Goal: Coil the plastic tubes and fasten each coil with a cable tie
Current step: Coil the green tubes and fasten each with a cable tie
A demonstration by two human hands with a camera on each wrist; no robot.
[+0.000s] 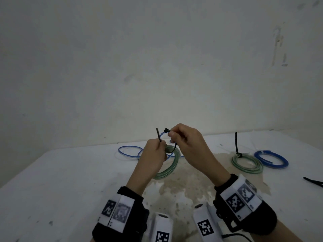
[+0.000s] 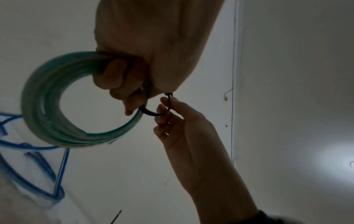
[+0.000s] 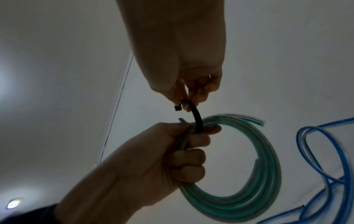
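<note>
A white table point(image 1: 73, 180) fills the near part of the scene and meets a pale wall point(image 1: 157, 58) at its far edge; a brownish stain point(image 1: 183, 179) spreads over its middle.

Above the stain the left hand point(image 1: 153, 155) grips a green coil point(image 1: 168, 165) of tube, its fingers curled round the bundled turns. The coil hangs down and toward the near side from that hand, clear of the table as far as the wrist views show. The same hand pinches the pointed tail of a black tie point(image 1: 172, 142), which stands up out of the fist. The tie passes round the bundle and arcs upward to the right hand point(image 1: 187, 142), whose thumb and fingertips pinch it just below its square head. The head and the tail are apart.

On the table beyond the hands lies a loose blue tube point(image 1: 128, 151) in open loops. At the right rest two finished coils, just beside each other: a second green coil point(image 1: 247, 163) with a black tie tail point(image 1: 236, 142) sticking straight up, and a blue coil point(image 1: 271, 159) bound with a pale tie point(image 1: 261, 152). Near the right edge lies a thin black item point(image 1: 313, 182), cut off by the frame; what it is cannot be told.
</note>
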